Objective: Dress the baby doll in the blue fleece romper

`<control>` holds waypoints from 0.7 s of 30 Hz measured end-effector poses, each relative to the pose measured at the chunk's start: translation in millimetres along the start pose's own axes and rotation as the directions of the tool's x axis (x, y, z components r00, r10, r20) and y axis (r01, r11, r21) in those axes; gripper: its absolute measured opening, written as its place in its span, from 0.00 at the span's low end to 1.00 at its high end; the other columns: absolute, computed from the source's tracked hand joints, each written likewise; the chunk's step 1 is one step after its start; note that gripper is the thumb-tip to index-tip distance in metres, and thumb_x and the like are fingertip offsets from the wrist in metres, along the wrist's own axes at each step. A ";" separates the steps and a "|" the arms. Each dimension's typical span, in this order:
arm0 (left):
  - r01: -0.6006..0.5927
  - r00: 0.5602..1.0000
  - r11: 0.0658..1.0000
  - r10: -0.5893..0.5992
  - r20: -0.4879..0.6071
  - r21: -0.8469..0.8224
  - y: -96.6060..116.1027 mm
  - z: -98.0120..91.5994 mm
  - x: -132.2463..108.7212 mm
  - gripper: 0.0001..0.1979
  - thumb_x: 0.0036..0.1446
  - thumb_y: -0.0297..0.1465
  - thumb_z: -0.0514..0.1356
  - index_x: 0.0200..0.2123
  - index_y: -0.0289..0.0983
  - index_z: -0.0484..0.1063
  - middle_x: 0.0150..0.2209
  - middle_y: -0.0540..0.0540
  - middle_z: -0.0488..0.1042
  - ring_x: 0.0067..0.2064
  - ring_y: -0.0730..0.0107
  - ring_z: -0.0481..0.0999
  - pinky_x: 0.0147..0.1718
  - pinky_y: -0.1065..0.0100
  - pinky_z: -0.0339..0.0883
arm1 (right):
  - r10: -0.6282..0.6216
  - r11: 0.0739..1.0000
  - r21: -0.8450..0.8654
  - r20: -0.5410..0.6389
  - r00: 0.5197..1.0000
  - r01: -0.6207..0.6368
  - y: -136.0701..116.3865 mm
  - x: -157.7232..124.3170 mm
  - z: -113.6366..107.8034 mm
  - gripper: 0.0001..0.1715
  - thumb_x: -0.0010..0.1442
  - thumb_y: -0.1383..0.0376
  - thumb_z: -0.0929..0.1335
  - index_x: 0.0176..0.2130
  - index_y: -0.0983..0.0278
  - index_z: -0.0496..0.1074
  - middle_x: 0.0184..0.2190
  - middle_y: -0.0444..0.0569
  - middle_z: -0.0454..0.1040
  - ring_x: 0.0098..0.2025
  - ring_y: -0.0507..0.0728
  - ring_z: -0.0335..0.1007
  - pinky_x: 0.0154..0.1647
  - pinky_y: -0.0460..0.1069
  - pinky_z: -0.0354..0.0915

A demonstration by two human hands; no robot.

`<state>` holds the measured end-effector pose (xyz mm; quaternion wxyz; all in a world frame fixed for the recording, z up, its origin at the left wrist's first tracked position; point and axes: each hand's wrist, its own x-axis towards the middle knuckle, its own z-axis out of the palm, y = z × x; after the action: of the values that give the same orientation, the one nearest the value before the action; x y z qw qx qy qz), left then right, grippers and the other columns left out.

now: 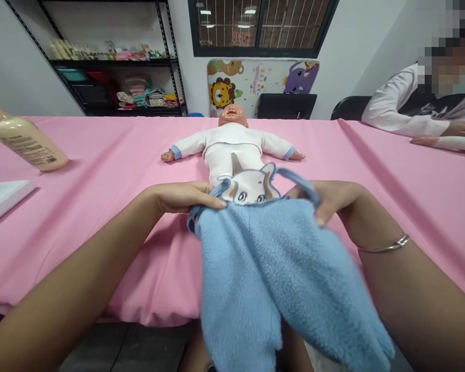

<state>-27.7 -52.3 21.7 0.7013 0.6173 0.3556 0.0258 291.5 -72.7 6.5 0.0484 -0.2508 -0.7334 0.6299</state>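
Note:
Blue fleecy overalls (256, 248) with shoulder straps and a white animal-face bib hang over the near table edge, legs downward. My left hand (188, 197) pinches their upper left corner beside a strap. On the other side my right hand (325, 199) grips the upper right edge, its fingers slightly blurred and partly behind the cloth. Just beyond the bib, a baby doll (233, 135) in a white outfit with blue cuffs lies on its back, arms spread and head away from me. The overalls hide its lower legs.
A pink cloth (139, 155) covers the table. At the left are a lotion bottle (27, 142) and a white box (5, 199). A person in white sleeves (403, 108) sits at the far right, a hand on the table. Shelves (112, 63) stand behind.

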 end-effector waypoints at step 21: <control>-0.179 0.981 0.978 0.185 -0.053 0.112 -13.7 4.7 18.2 0.18 0.49 0.42 0.71 0.38 0.36 0.77 0.38 0.48 0.77 0.37 0.71 0.74 0.38 0.71 0.68 | 0.020 0.976 -0.102 -0.838 0.546 -0.191 -59.3 91.7 16.6 0.15 0.61 0.67 0.70 0.47 0.73 0.72 0.37 0.60 0.77 0.37 0.61 0.76 0.45 0.58 0.72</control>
<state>-17.2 -50.8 1.0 0.6503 0.6828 0.3206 0.0904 187.2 -53.1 36.9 0.3284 -0.5657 -0.6605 0.3687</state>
